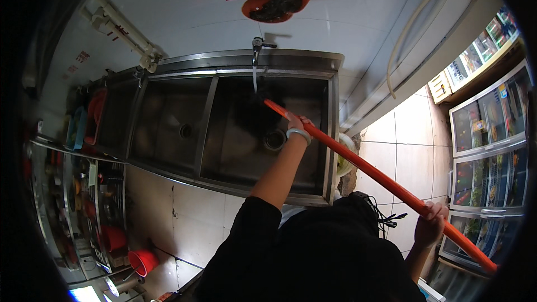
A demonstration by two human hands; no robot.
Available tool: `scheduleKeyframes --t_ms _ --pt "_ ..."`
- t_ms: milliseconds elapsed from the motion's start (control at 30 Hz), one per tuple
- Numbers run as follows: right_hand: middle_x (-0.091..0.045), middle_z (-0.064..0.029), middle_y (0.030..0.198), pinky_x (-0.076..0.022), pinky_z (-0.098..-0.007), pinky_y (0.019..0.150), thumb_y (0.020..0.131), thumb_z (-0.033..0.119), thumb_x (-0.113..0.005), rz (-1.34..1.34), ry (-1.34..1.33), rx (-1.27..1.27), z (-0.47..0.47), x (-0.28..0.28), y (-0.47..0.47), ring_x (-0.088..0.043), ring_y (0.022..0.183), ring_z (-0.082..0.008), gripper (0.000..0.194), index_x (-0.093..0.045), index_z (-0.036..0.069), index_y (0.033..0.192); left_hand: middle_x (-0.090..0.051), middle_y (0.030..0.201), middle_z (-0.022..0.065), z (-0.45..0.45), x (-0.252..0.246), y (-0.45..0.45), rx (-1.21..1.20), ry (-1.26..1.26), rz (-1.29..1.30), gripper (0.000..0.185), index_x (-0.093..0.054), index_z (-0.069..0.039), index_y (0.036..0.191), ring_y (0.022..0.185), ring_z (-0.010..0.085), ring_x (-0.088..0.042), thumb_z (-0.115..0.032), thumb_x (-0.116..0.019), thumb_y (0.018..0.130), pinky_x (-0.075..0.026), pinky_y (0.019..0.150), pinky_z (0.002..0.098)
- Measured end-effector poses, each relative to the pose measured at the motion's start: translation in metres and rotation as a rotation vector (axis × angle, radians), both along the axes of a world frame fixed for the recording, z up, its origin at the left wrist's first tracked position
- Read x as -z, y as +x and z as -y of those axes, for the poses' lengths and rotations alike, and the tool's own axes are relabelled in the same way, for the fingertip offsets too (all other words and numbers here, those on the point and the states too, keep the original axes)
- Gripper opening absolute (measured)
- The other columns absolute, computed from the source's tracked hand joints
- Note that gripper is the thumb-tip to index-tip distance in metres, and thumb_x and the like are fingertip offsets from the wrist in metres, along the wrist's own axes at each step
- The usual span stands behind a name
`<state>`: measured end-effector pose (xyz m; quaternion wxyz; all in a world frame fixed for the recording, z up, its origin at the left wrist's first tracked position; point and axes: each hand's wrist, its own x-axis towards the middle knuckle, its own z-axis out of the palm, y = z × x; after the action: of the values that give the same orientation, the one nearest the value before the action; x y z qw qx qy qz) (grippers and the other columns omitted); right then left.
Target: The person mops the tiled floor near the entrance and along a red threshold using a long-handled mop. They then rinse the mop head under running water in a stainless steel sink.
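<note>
My left hand (pixel 298 122), with a pale bangle at its wrist, grips the lower part of a long orange-red pole (pixel 365 164). Farther up, my right hand (pixel 434 214) is closed around the same pole, which slants from the sink towards the lower right. At its lower end a dark, shaggy mass, apparently a mop head (pixel 256 115), lies in the right basin of a stainless steel sink (pixel 333 134). Water runs from the tap (pixel 256 46) onto that mass. Its outline blends into the shadowed basin. Close to my left hand is the round drain (pixel 275 139).
Left of the basin lies another basin with a drain (pixel 186 131). An orange holder (pixel 277 6) with dark contents hangs on the wall. Glass-door refrigerators (pixel 488 142) line the right. Shelving (pixel 94 218) and a red bucket (pixel 142 262) are at the lower left.
</note>
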<state>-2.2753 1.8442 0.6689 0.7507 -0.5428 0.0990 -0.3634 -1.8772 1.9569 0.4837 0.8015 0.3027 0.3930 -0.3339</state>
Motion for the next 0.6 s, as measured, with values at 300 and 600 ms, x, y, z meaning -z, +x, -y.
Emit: scheduleKeyframes --t_ms 300,600 --pt "-0.044 -0.0036 0.078 -0.0322 -0.0458 0.095 0.091 0.026 -0.048 -0.019 0.028 0.050 0.007 -0.012 0.026 -0.048 0.094 -0.0216 0.022 -0.037 0.013 0.076 -0.037 0.044 -0.0038 0.003 0.000 0.015 -0.029 0.068 -0.072 0.058 -0.035 -0.013 0.057 0.038 0.0123 -0.038 -0.062 -0.033 0.087 -0.039 0.044 0.0269" --pt "-0.045 -0.0031 0.078 -0.0351 -0.0463 0.094 0.091 0.026 -0.049 -0.017 -0.071 0.024 -0.002 -0.020 0.035 -0.051 0.091 -0.0221 0.023 -0.037 0.013 0.076 -0.037 0.046 -0.0049 -0.007 0.007 0.023 -0.041 -0.025 -0.057 0.058 -0.037 -0.013 0.060 0.039 0.0106 -0.037 -0.064 -0.032 0.086 -0.039 0.046 0.0253"
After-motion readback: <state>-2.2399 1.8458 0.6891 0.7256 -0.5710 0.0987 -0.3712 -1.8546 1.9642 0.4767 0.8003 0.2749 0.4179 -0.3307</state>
